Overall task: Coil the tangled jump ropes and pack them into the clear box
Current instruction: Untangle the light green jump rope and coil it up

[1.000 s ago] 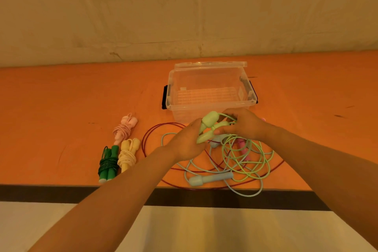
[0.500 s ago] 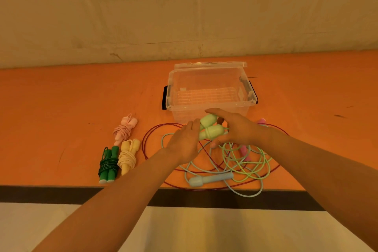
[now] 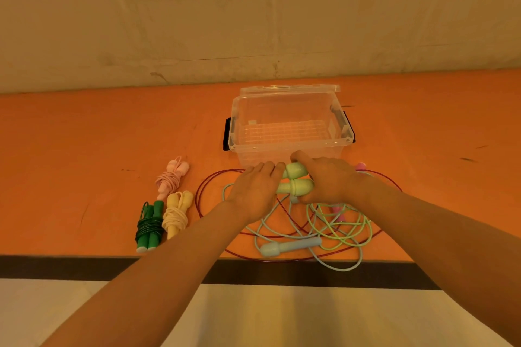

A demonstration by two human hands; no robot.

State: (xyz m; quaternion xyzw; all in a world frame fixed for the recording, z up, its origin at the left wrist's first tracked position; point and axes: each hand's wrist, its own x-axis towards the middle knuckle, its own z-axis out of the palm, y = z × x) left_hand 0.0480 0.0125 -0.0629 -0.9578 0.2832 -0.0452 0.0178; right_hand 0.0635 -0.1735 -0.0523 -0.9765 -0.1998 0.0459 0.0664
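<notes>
Two light green rope handles (image 3: pixel 296 179) lie side by side just in front of the clear box (image 3: pixel 287 146). My left hand (image 3: pixel 258 190) grips their left ends and my right hand (image 3: pixel 328 180) curls round their right ends. The green cord (image 3: pixel 342 229) hangs down into a loose tangle with a light blue rope (image 3: pixel 287 246) and a thin dark red rope (image 3: pixel 210 182) on the orange table. Three coiled ropes lie at the left: pink (image 3: pixel 172 177), cream (image 3: pixel 176 213) and dark green (image 3: pixel 149 227). The box is open and holds nothing.
The box lid (image 3: pixel 290 89) stands open behind the box, near a pale wall. A pink handle (image 3: pixel 361 167) shows behind my right wrist. The table's dark front edge (image 3: pixel 84 267) runs just below the tangle, with a pale floor beneath.
Both hands have brought the two green handles down from a raised, tilted hold to a level, side-by-side one in front of the box. My right hand moved from the cord onto the handles.
</notes>
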